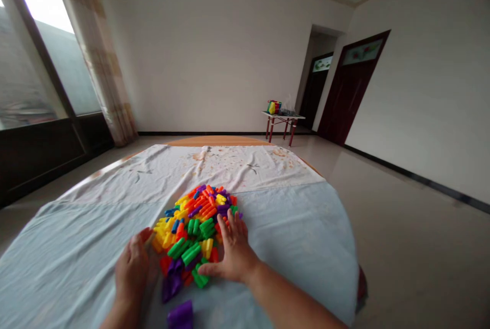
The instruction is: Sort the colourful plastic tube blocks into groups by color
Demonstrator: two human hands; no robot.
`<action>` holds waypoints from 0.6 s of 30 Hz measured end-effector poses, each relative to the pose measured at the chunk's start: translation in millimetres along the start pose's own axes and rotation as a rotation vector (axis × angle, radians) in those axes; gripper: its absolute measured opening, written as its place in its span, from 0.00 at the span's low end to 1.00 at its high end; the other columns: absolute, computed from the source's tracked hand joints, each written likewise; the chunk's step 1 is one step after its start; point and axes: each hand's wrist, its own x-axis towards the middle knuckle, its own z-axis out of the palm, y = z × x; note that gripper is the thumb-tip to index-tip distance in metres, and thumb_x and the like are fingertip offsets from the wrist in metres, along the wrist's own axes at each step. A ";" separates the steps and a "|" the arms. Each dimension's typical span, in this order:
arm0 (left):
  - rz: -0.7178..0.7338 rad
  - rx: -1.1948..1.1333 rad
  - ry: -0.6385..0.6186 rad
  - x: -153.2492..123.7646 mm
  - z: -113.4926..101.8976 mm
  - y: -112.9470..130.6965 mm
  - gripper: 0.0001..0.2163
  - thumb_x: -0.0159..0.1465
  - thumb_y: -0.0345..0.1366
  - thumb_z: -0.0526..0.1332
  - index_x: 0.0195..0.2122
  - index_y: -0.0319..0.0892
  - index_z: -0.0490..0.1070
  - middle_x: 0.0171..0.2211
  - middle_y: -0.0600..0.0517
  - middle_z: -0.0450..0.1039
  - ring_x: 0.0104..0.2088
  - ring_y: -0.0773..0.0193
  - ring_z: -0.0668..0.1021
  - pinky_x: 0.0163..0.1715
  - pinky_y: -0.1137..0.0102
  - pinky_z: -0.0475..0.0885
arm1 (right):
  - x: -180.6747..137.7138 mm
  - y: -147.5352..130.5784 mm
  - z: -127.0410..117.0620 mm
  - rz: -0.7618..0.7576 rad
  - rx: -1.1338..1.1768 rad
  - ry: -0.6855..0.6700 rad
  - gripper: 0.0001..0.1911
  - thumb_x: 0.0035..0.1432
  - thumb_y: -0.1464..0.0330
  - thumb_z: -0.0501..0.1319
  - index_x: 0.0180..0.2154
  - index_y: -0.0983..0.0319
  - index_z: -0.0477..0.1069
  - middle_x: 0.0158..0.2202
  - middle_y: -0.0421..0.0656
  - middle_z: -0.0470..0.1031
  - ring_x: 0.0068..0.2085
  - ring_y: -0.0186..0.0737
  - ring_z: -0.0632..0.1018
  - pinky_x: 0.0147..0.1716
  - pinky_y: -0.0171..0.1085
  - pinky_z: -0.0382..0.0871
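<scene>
Head | both hands (132, 267) (233, 252) flank block pile (195, 227) | table edge (344, 247) right

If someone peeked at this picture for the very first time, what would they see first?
The bright pile of plastic blocks jumps out first: red, yellow, green, blue, orange and purple, heaped near the front of the cloth-covered table. The left hand and right hand rest flat against the pile's two sides, with one purple block lying apart at the bottom edge. Far back by the dark doors stands a small red-legged table.
</scene>
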 end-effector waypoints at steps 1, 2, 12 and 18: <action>-0.001 0.006 -0.005 -0.1 -0.1 1.2 0.21 0.61 0.47 0.42 0.40 0.40 0.69 0.45 0.43 0.72 0.50 0.55 0.71 0.53 0.60 0.62 | -1.6 3.9 1.4 0.002 0.001 -0.009 0.60 0.38 0.39 0.59 0.64 0.64 0.40 0.65 0.59 0.36 0.63 0.64 0.38 0.57 0.62 0.40; -0.005 0.012 -0.009 -0.6 -0.3 2.9 0.22 0.61 0.47 0.42 0.40 0.39 0.69 0.45 0.42 0.72 0.50 0.54 0.70 0.53 0.60 0.63 | -3.1 6.5 4.1 -0.015 0.003 -0.012 0.57 0.41 0.39 0.58 0.63 0.64 0.42 0.65 0.58 0.37 0.63 0.63 0.39 0.57 0.62 0.40; -0.029 0.143 -0.076 -9.4 -4.6 23.5 0.24 0.62 0.47 0.39 0.40 0.38 0.69 0.44 0.39 0.71 0.50 0.49 0.70 0.52 0.55 0.64 | 5.6 23.9 17.6 -0.171 0.115 0.501 0.23 0.60 0.57 0.52 0.52 0.64 0.64 0.52 0.52 0.67 0.55 0.45 0.66 0.54 0.46 0.62; -0.046 0.155 -0.069 3.3 -0.2 1.1 0.24 0.60 0.53 0.39 0.37 0.45 0.69 0.42 0.44 0.72 0.46 0.47 0.72 0.47 0.48 0.66 | 16.2 69.7 2.7 0.115 -0.096 0.582 0.18 0.60 0.63 0.52 0.49 0.64 0.67 0.50 0.51 0.69 0.56 0.46 0.65 0.55 0.49 0.57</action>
